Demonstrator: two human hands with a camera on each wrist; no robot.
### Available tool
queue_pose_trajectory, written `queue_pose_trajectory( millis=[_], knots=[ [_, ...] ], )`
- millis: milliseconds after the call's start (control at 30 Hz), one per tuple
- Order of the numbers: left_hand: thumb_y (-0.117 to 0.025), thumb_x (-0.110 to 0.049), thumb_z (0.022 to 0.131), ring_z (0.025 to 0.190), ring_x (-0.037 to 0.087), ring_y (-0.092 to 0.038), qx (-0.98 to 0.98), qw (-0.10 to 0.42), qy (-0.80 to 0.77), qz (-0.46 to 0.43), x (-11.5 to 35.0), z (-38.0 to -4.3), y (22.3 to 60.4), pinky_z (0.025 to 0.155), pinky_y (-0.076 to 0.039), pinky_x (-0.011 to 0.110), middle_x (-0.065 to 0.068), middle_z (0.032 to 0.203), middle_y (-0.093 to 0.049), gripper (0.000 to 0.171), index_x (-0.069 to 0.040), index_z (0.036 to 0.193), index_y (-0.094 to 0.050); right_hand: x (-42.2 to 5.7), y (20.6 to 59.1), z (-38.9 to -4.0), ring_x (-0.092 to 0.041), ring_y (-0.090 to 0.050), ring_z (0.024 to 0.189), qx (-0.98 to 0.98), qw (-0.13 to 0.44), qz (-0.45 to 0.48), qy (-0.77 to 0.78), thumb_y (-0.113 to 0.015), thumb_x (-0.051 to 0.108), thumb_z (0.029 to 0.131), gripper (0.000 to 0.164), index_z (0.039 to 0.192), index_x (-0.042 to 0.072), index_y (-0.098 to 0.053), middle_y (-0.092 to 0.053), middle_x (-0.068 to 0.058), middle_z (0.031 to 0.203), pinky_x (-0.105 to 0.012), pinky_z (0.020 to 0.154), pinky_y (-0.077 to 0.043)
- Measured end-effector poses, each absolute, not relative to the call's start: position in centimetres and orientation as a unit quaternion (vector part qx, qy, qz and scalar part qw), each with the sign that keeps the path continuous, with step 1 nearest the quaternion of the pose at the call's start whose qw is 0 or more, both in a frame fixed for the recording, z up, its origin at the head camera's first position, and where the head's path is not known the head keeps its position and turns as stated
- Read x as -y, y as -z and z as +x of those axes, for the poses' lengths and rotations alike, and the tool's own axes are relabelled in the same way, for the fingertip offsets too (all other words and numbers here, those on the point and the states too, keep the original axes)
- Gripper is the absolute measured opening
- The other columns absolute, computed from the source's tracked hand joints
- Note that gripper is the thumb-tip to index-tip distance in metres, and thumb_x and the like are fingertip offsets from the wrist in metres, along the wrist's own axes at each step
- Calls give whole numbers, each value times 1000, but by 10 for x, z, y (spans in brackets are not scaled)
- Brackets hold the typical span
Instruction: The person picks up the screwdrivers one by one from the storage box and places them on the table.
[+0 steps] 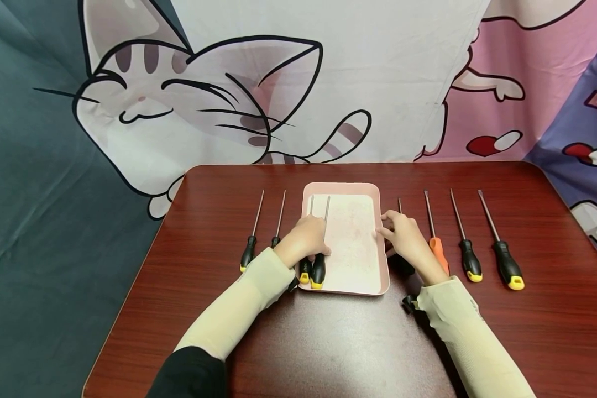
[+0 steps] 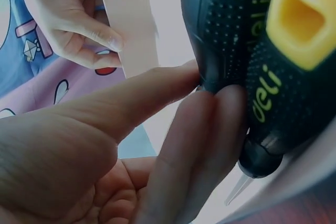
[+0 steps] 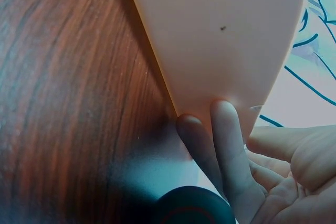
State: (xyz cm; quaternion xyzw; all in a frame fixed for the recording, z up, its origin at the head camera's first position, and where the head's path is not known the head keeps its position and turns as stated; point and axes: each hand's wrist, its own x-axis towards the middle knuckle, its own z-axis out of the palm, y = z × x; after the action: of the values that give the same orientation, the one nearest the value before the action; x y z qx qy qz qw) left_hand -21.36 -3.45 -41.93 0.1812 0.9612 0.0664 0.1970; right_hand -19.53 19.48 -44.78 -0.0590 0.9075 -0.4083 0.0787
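Note:
A pink tray with a white inner bottom lies on the table. In its left side lie two black-and-yellow screwdrivers, side by side with shafts pointing away. My left hand pinches the neck of the inner screwdriver between thumb and fingers. The outer screwdriver, marked "deli", sits close beside those fingers. At the tray's right rim, my right hand grips the edge; two fingertips press the outer wall in the right wrist view. The hand partly hides a screwdriver on the table.
Left of the tray lie two dark-handled screwdrivers. To its right are an orange-handled screwdriver and two black-and-yellow ones. The brown table ends at a cartoon-printed cloth behind.

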Motion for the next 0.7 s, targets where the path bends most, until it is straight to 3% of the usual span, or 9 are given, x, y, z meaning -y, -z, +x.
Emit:
queue_pose_trajectory(
  millis=[300, 533, 700],
  knots=[
    [-84, -39, 80, 43, 8, -60, -959, 200, -52, 193, 33, -216, 423, 81, -59, 30, 1, 63, -63, 41, -4, 90, -67, -195, 448, -196, -37, -70, 84, -922, 64, -63, 377, -61, 5, 99, 35, 127, -14, -52, -67, -32, 104, -47, 70, -62],
    [-84, -37, 79, 49, 8, -59, -960, 188, -36, 204, 33, -219, 427, 75, -59, 30, 1, 68, -65, 36, -6, 86, -68, -195, 448, -195, -35, -70, 78, -916, 70, -60, 391, -60, 3, 99, 35, 127, -14, -51, -66, -34, 106, -39, 58, -62],
    [-82, -35, 78, 48, 9, -60, -961, 191, -41, 197, 32, -218, 430, 70, -59, 29, 1, 63, -63, 32, -8, 79, -65, -195, 449, -195, -34, -71, 77, -914, 75, -58, 395, -59, 4, 99, 35, 129, -14, -50, -65, -35, 108, -37, 56, -62]
  ],
)
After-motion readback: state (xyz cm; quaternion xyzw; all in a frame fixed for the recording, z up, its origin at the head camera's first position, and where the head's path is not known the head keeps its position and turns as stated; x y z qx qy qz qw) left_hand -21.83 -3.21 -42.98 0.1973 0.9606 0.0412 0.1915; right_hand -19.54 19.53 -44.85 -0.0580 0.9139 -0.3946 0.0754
